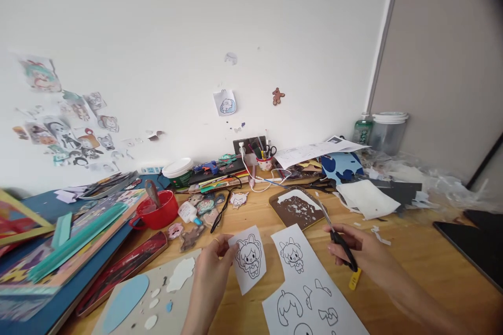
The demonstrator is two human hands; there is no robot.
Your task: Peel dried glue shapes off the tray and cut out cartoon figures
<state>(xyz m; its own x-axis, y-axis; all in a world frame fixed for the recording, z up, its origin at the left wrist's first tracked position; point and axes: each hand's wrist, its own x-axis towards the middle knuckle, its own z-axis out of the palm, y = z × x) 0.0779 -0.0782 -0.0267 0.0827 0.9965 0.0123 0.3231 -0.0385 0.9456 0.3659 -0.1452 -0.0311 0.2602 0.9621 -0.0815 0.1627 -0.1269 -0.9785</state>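
My left hand point(214, 267) pinches the left edge of a small cut piece of paper point(250, 267) printed with an outlined cartoon figure. In my right hand point(353, 248) is a pair of scissors point(341, 246) with black handles, its blades pointing up and to the left. Between my hands lies a white sheet point(293, 293) printed with the same figure and several separate outline parts. Its upper left corner is cut away. The scissors are apart from both papers. Just below my right hand rests a yellow object point(354, 279), partly covered.
On the left are a grey board point(157, 293) with cut shapes, a red mug point(159, 209) and a glue bottle point(188, 213). A brown board point(298, 207) with white residue lies ahead. Papers and plastic wrap point(440, 180) crowd the right back; a black flat object point(467, 251) sits right.
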